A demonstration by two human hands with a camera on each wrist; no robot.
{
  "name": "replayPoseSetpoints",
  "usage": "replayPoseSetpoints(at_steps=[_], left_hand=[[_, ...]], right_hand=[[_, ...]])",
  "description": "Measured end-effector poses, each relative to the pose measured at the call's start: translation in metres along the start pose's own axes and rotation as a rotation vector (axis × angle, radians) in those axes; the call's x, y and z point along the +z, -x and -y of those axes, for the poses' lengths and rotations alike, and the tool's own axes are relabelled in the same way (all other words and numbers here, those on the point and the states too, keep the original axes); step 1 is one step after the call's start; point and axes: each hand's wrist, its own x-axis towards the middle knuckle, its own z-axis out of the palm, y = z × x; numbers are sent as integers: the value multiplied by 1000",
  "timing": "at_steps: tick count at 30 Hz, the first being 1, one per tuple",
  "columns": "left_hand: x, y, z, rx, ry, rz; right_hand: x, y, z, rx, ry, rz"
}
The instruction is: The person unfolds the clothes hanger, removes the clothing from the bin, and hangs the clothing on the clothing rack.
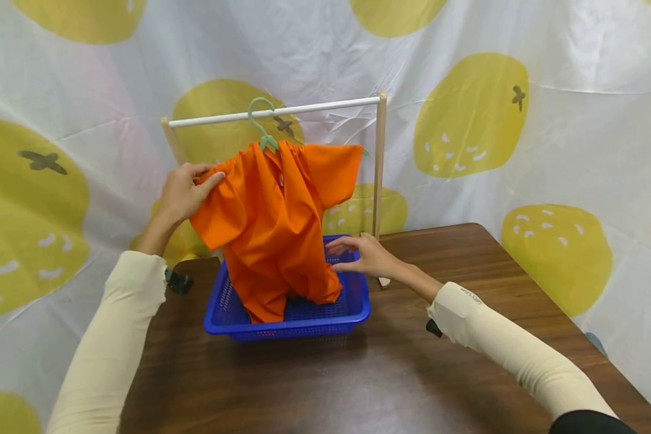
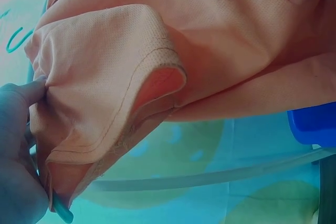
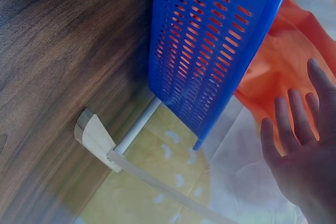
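Note:
An orange short-sleeved shirt (image 1: 273,211) hangs on a green hanger (image 1: 261,123), whose hook is at the white rail. My left hand (image 1: 187,190) pinches the shirt at its left shoulder, near the top of the sleeve. In the left wrist view the thumb presses the cloth (image 2: 100,82), and a hanger tip (image 2: 63,211) pokes out of the sleeve opening. My right hand (image 1: 366,256) is beside the lower right of the shirt with its fingers extended, holding nothing. The shirt's lower part hangs down into a blue basket (image 1: 287,327).
The rack has a white rail (image 1: 325,107) and wooden posts (image 1: 380,169), with a wooden foot (image 3: 94,137) on the brown table (image 1: 439,337). The basket stands in front of it. Behind is a white curtain (image 1: 466,30) with yellow fruit prints.

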Motion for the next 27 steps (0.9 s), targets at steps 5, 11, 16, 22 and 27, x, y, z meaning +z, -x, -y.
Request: replayPoseSetpoints(at_steps=[5, 11, 16, 22, 27], left_hand=[[1, -7, 0, -3, -17, 0], [2, -14, -2, 4, -37, -13], [5, -19, -3, 13, -53, -22], [8, -23, -7, 2, -81, -12], [11, -26, -12, -3, -102, 5]], right_hand=[[0, -1, 1, 4, -37, 16], [0, 3, 2, 46, 16, 25], [0, 5, 1, 42, 44, 19], [1, 7, 0, 56, 28, 26], [1, 8, -1, 54, 31, 22]])
